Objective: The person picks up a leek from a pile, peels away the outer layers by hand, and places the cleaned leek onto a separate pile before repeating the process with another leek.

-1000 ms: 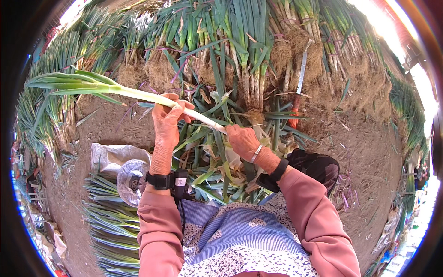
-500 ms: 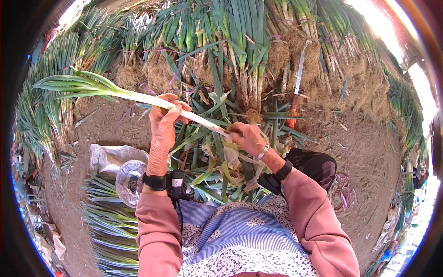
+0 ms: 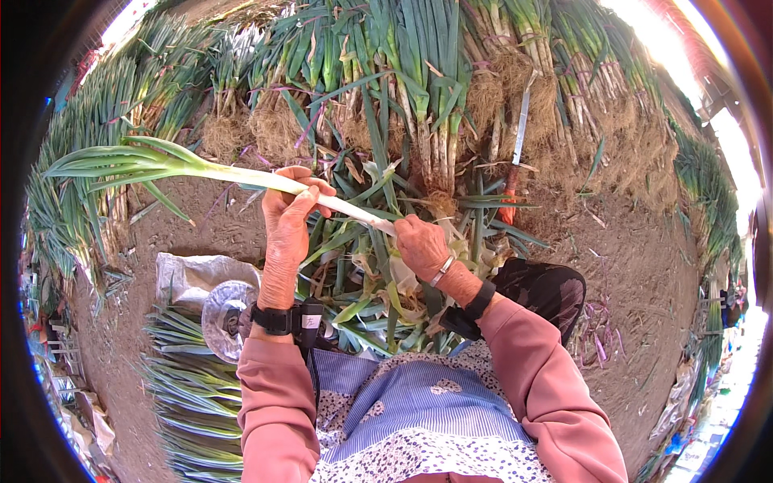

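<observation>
L hand (image 3: pixel 287 213): fingers round leek (image 3: pixel 241 175) mid-stalk. R hand (image 3: pixel 423 248): fingers closed on its white end. Leek held abv leaf pile (image 3: pixel 353 308), tops twd L edge of ground (image 3: pixel 205 221). Knife (image 3: pixel 523 121) agst leek bundles (image 3: pixel 439 76), far edge.

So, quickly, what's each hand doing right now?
Left hand: closed, holding the leek by its pale stalk.
Right hand: closed on the leek's white end; the fingertips are hidden.
</observation>
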Motion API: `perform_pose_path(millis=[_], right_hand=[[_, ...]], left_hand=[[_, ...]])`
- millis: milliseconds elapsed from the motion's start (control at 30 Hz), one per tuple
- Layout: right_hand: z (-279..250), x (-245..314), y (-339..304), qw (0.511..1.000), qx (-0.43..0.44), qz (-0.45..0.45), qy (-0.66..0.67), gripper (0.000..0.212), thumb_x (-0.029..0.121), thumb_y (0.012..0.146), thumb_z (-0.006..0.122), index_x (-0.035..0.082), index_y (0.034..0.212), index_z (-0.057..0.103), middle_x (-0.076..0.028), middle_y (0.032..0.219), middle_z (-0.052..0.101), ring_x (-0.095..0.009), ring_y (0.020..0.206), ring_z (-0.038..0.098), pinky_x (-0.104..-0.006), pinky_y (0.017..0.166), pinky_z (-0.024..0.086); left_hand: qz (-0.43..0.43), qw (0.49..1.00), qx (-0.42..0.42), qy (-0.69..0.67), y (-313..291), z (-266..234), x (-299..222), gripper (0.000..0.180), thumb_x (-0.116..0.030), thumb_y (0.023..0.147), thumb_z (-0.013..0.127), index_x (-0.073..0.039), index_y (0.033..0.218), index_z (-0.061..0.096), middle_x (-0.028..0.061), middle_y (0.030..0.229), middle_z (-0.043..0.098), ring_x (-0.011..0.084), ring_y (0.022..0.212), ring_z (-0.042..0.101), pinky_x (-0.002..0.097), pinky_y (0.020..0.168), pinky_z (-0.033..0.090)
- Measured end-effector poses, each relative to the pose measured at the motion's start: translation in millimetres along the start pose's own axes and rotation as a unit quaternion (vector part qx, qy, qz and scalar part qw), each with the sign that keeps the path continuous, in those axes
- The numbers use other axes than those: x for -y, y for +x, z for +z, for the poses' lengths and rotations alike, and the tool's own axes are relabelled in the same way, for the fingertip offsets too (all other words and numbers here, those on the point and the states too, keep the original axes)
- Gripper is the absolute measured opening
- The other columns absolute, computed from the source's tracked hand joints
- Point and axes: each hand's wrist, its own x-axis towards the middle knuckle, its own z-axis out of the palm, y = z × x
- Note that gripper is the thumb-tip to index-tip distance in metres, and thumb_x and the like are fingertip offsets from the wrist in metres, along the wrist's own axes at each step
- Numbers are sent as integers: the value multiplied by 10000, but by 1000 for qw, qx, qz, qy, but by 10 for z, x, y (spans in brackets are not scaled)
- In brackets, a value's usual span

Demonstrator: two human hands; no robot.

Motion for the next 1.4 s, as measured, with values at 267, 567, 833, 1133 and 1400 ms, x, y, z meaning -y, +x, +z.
perform_pose_path(millis=[267, 567, 833, 1133, 1400], right_hand=[[26, -265, 68, 949, 161, 214, 164, 205, 232, 703, 617, 33, 723, 662, -197, 760, 633, -375, 742, 620, -438, 677, 500], [-55, -847, -353, 912, 289, 265, -119, 363, 296, 768, 598, 136, 1090, 649, -166, 994, 639, -352, 944, 606, -467, 789, 481], [-196, 251, 377, 999, -12, 41, -10, 608, 336, 747, 669, 73, 1261, 479, -135, 1311, 464, -302, 1218, 431, -478, 1004, 278], [248, -1410, -336, 930, 101, 127, -331, 175, 193, 783, 538, 150, 707, 688, -54, 685, 633, -257, 697, 627, -568, 847, 362], [-52, -1154, -96, 971, 22, 227, -63, 305, 282, 876, 510, 39, 720, 610, -154, 733, 622, -361, 767, 581, -442, 826, 376]], left_hand=[[-21, 998, 50, -25, -88, -75, -156, 323, -78, 828, 572, -18, 1128, 471, 107, 866, 623, 155, 707, 587, 262, 604, 495], [-48, 999, 26, 6, -75, -144, -129, 286, -95, 866, 583, -19, 1125, 490, 106, 882, 631, 163, 732, 614, 269, 614, 529], [-50, 998, 32, 10, -78, 280, 186, 232, -9, 867, 566, 5, 1078, 471, 139, 900, 642, 186, 782, 636, 284, 640, 542], [34, 991, -126, -15, 111, -378, -101, 125, -39, 842, 598, -16, 955, 549, 186, 873, 649, 245, 676, 647, 338, 576, 570], [-47, 920, -372, 114, -771, -2849, -921, 237, -131, 806, 651, 79, 902, 598, 195, 776, 667, 236, 542, 650, 331, 496, 575]])
